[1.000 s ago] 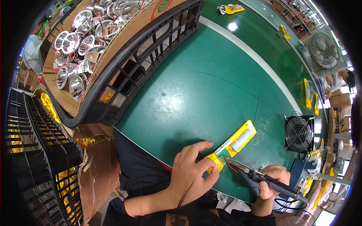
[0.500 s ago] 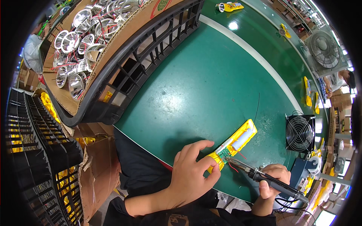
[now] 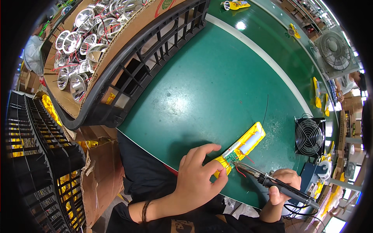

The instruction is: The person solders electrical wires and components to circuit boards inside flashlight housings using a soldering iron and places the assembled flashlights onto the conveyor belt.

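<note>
Your right hand [image 3: 284, 185] is wrapped around the soldering iron [image 3: 272, 182], its tip at the small green board [image 3: 232, 157] in the yellow housing [image 3: 243, 146]. Your left hand [image 3: 198, 176] pinches that housing's near end against the green table [image 3: 217, 85]. This looks like mid-soldering; next calls for a steady tip, clear of the red wire [image 3: 241, 171].
</note>
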The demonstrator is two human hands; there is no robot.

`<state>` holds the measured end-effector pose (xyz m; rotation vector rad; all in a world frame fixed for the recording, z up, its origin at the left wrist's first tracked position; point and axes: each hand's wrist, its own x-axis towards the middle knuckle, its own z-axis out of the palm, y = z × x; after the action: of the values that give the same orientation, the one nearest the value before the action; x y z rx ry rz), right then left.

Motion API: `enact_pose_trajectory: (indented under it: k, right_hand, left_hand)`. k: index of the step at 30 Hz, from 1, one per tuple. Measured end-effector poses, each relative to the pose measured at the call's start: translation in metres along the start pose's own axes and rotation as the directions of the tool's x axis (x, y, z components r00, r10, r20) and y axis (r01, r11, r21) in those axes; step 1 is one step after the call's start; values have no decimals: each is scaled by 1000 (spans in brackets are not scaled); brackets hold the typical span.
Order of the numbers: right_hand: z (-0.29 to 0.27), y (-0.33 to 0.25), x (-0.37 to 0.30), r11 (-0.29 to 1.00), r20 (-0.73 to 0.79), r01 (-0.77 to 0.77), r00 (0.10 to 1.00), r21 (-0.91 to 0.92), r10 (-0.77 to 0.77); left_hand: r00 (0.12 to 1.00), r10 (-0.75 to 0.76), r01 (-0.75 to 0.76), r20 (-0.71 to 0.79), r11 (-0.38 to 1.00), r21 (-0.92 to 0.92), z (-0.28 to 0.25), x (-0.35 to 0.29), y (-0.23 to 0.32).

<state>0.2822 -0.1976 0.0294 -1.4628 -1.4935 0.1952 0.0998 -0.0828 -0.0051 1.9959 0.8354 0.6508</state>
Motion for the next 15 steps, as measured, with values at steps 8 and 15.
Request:
enact_pose_trajectory:
  k: [8,15]
  right_hand:
    - [0,0,1,1000,31,-10,999,1,10]
    - [0,0,-1,1000,15,-11,1000,11,11]
  left_hand:
    - [1000,-4,4,3,1000,-3,-1,0,1]
    - [1000,1,-1,-1,1000,-16,-1,0,0]
